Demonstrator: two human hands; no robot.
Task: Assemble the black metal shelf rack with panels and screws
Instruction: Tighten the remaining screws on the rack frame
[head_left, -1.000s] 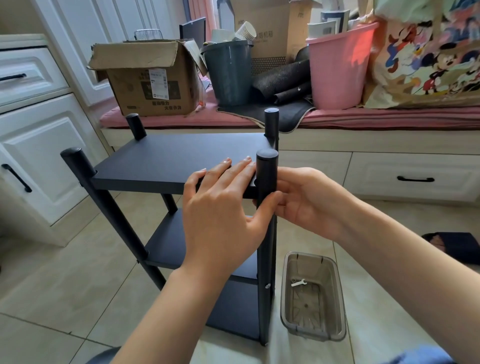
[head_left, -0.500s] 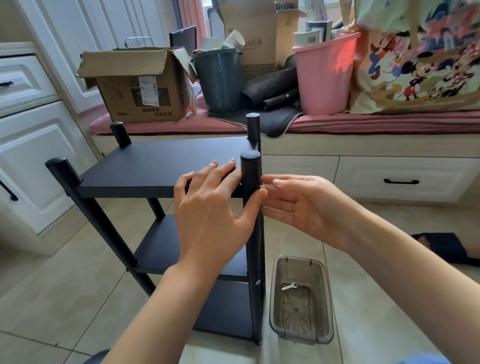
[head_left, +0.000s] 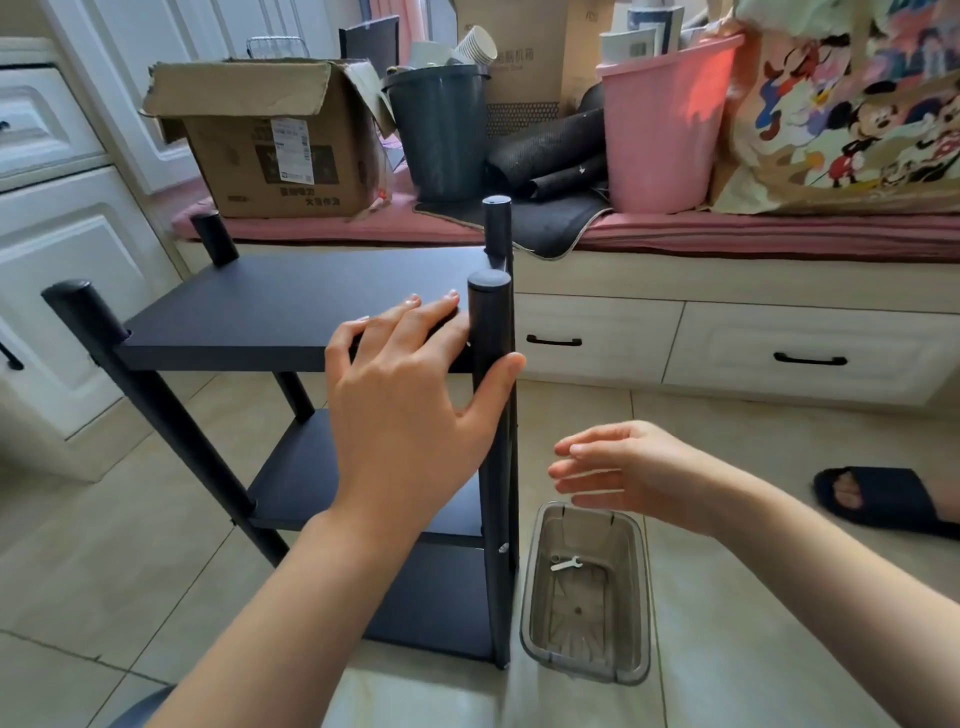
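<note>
Head camera looked down on a tiled floor where the black shelf rack stood upright at centre-left, three panels already seated between four posts. At the far left stood white cabinets; behind the rack a cardboard box sat on the bench cushion.

On the rack's near right corner, the left hand lay flat, fingers straight on the top panel and thumb against the near right post; it steadied the corner rather than gripping it, as it did half a second before.

What changed lay to the right. A second ago the right hand was against that same post at top-panel height; half a second ago it had come off with fingers extended. Now it had dropped well below the panel and hovered, fingers relaxed and slightly spread, holding nothing, just above the clear plastic bin on the floor beside the rack's foot. A small wrench lay in that bin.

That drop suggests work at the top corner was finished or paused, and the hand was probably reaching for the wrench or a fastener. One screw showed low on the near right post. A slippered foot rested at far right.
</note>
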